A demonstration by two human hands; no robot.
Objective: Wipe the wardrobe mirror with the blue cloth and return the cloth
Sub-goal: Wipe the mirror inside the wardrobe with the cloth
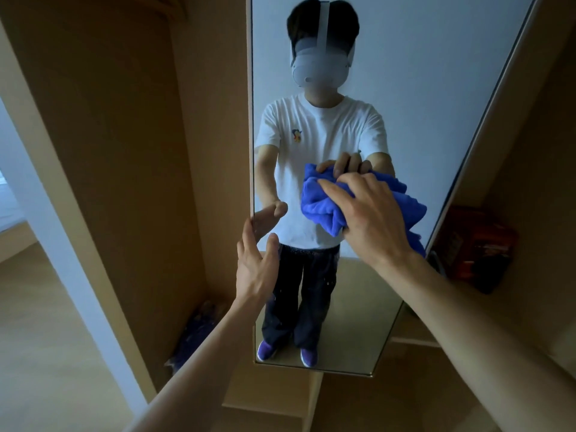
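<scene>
1. The left hand (257,269) is at the mirror's left edge, low on the glass. Its fingers (249,232) are straight and close together, their tips touching that edge, and they hold nothing.
2. The right hand (371,219) lies on the mirror's right half at about mid-height, with its fingers (335,190) spread over the bunched blue cloth (321,207), pressing it to the glass.
3. The mirror (405,73) stands tall on the wooden wardrobe (124,120).
4. A red object (480,241) sits on a shelf just right of the mirror.
5. A bluish bundle (199,332) lies low in the compartment left of the mirror.
</scene>
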